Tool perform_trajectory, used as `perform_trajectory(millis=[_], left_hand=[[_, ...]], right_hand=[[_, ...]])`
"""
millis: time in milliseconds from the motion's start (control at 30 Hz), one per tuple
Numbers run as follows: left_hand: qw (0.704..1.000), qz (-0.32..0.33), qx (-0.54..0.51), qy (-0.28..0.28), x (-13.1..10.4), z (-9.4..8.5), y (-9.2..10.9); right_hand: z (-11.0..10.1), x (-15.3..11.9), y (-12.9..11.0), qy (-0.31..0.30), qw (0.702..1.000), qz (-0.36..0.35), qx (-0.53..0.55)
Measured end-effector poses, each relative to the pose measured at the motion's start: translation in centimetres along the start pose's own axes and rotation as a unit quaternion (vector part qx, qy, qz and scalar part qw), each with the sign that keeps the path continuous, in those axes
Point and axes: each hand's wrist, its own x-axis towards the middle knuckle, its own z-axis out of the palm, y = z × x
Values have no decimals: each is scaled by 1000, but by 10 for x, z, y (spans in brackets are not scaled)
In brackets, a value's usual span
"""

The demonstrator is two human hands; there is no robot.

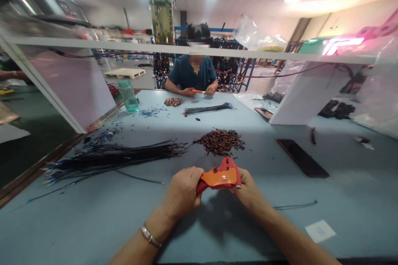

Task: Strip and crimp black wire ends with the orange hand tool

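At left, the bundle of black wires (133, 153) has spread ends, so a careless pull could tangle them. The left hand (183, 190) is closed firmly around the handles of the red and orange hand tool (219, 179), which is held in front of the pile of small cut pieces (221, 140). A squeeze may pinch the right hand (245, 190), because its bent fingers are beside the tool's head; whether they grip a wire, I cannot tell, as the tool hides them. Further right, the thin wire (295, 205) could be swept aside if this hand draws back carelessly.

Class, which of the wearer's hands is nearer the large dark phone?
Right. The right hand is left of the phone, at one end of the tool; the left hand, gripping the other end, is farther left.
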Motion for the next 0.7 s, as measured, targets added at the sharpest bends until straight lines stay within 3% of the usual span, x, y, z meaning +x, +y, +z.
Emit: perform_trajectory(millis=[200,500,700], left_hand=[[1000,-17,11,-12,0,-2,2],[991,-86,25,-100,1,-2,2],[987,-142,-59,-49,5,-8,-5]], right_hand=[[1,0,2,-2,1000,11,-21],[-4,2,22,-7,998,33,-54],[-9,8,17,13,996,48,-81]])
